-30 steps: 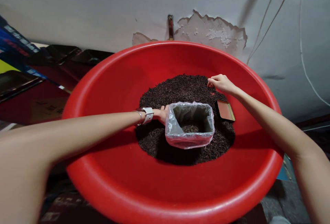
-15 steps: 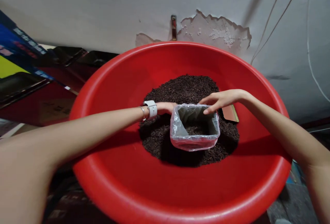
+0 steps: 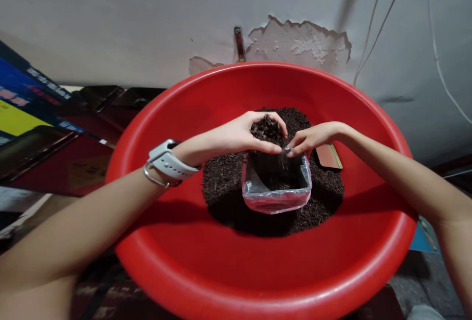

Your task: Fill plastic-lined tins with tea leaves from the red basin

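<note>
My left hand [image 3: 254,133], with a white watch on its wrist, is cupped round a handful of dark dry tea leaves [image 3: 266,130]. It is above the far side of a plastic-lined box [image 3: 275,203], and some leaves fall into it. My right hand [image 3: 313,138] pinches the clear plastic liner [image 3: 306,175] at the box's far edge, its fingertips close to my left thumb. Some leaves lie in the bottom of the box. It stands on a heap of the same leaves [image 3: 228,182] in a big red basin [image 3: 258,266].
A small tin lid or tray [image 3: 329,156] rests on the heap at the right. Dark red boxes [image 3: 44,162] and a blue-yellow package [image 3: 25,94] stand left of the basin. Behind it is a wall [image 3: 129,25] with peeling paint and hanging cords [image 3: 379,25].
My left hand has come up from the heap beside the box with a handful of leaves and moved over the box. My right hand remains at the box's far edge, fingers now closed on the liner.
</note>
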{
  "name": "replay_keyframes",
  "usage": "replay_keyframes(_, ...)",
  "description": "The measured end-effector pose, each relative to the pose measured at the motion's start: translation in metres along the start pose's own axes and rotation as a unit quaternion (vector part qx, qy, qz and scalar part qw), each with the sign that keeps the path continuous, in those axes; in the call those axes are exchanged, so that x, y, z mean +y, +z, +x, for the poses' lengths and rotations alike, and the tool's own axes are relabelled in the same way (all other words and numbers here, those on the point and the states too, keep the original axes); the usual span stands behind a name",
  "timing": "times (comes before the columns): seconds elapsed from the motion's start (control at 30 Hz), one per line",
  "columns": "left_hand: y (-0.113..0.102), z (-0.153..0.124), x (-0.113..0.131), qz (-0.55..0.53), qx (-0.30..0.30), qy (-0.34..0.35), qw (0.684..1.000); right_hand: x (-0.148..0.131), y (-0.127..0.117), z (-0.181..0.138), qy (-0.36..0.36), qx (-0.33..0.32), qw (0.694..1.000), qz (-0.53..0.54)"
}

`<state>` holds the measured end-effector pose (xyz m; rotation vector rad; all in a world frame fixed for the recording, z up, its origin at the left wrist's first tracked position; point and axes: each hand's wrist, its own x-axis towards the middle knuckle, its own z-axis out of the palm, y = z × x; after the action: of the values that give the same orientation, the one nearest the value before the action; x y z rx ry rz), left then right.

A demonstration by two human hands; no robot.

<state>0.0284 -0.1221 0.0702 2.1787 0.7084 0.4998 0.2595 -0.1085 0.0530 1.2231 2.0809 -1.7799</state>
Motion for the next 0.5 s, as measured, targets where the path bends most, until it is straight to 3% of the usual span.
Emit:
replay_keyframes(0.17,0.005,0.0,0.004,0.016,-0.05,0.015,0.999,0.001,0.001,0.001,0.002,0.015,1.0,0.004)
replay_keyframes(0.3,-0.003,0.004,-0.001,0.044,-0.01,0.005,0.999,-0.001,0.002,0.0,-0.001,0.004,1.0,-0.003)
replay_keyframes(0.4,-0.014,0.011,-0.025,0.095,0.034,-0.028,0.994,-0.001,0.001,-0.001,0.005,0.007,1.0,-0.022)
replay_keyframes(0.5,-0.019,0.019,-0.068,0.174,0.014,-0.144,0.974,0.001,-0.001,0.0,0.007,-0.009,0.998,-0.063)
